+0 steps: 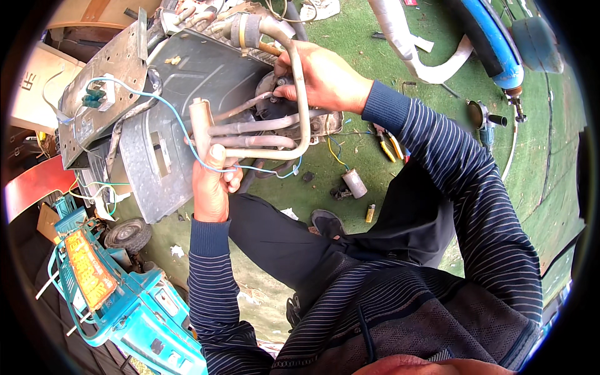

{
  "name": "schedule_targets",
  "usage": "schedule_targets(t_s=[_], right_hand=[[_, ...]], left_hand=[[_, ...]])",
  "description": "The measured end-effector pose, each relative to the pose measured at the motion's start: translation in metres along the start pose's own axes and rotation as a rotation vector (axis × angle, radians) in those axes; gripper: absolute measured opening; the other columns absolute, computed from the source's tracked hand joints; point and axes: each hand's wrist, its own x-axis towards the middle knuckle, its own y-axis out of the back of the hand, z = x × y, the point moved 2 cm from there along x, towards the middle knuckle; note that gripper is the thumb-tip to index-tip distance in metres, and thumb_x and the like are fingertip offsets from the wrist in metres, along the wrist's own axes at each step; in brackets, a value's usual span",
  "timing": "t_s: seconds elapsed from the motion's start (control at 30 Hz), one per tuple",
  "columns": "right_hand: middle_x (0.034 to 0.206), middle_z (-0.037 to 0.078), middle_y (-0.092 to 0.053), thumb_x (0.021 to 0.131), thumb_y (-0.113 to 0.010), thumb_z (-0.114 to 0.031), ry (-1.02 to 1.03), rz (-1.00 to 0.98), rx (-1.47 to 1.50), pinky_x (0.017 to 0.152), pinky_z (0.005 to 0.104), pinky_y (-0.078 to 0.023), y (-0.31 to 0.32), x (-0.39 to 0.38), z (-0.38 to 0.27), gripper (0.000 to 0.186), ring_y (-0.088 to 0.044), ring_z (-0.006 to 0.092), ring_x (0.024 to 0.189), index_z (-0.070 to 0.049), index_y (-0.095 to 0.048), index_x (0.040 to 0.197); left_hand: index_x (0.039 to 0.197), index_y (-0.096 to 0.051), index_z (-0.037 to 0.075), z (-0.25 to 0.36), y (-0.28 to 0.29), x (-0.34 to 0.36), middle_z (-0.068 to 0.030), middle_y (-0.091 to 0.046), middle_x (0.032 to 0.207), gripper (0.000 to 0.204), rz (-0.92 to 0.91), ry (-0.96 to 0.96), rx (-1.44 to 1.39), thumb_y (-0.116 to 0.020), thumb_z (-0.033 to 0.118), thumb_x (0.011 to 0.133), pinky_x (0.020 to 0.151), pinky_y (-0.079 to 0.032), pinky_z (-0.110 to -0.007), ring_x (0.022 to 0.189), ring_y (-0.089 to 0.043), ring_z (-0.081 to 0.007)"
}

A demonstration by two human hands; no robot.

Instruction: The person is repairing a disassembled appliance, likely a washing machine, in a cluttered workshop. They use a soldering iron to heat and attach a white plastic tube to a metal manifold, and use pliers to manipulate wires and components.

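Dull beige, bent metal tube cluster (256, 125) | over grey sheet-metal panel (187, 69) | left hand (212, 187): fingers wrapped around cluster's lower end | right hand (326, 78): fingers curled, hold unclear | pale cardboard box (39, 103): contents hidden

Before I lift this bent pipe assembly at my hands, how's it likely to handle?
Probably stiff: the pipe assembly looks like joined metal tubes holding their bends. It may feel unbalanced, since its big bend reaches out to one side. It could also snag the loose blue wire near its lower end.
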Motion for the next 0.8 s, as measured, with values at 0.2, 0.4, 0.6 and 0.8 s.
schedule_targets(t_s=[0.2,0.4,0.6,0.8], right_hand=[[0.103,0.016,-0.064,0.084,-0.076,-0.020,0.046,0.033,-0.005,0.091,0.0468,-0.055,-0.001,-0.001,0.001,0.026,-0.065,0.0370,0.103,-0.004,-0.072,0.104],[0.105,0.016,-0.065,0.086,-0.074,-0.019,0.018,0.005,0.010,0.089,0.0475,-0.054,0.001,0.000,-0.002,0.020,-0.065,0.0371,0.101,-0.003,-0.069,0.096],[0.105,0.016,-0.066,0.086,-0.075,-0.020,-0.001,0.016,0.014,0.090,0.0471,-0.054,-0.001,0.000,0.003,0.021,-0.066,0.0373,0.102,-0.003,-0.070,0.097],[0.105,0.017,-0.065,0.087,-0.074,-0.018,-0.041,-0.024,-0.012,0.092,0.0469,-0.054,0.002,-0.001,-0.001,0.022,-0.066,0.0382,0.103,-0.003,-0.071,0.102]], left_hand=[[0.111,-0.060,0.003,0.002,-0.004,0.000,0.0006,-0.052,0.072,0.045,0.017,-0.013,-0.001,-0.067,0.047,0.101,0.048,-0.035,-0.024,0.057,-0.047,-0.0081],[0.116,-0.058,0.004,0.000,-0.001,0.000,0.0005,-0.052,0.071,0.046,0.003,0.004,0.007,-0.066,0.047,0.102,0.048,-0.035,-0.024,0.057,-0.049,-0.0099],[0.117,-0.058,0.004,0.001,-0.002,-0.001,0.0002,-0.052,0.073,0.047,0.005,-0.002,0.000,-0.067,0.047,0.101,0.048,-0.035,-0.024,0.058,-0.049,-0.0095],[0.104,-0.062,0.002,0.004,-0.010,-0.002,0.0011,-0.052,0.074,0.045,0.048,-0.033,-0.022,-0.069,0.047,0.100,0.046,-0.034,-0.022,0.057,-0.047,-0.0066]])
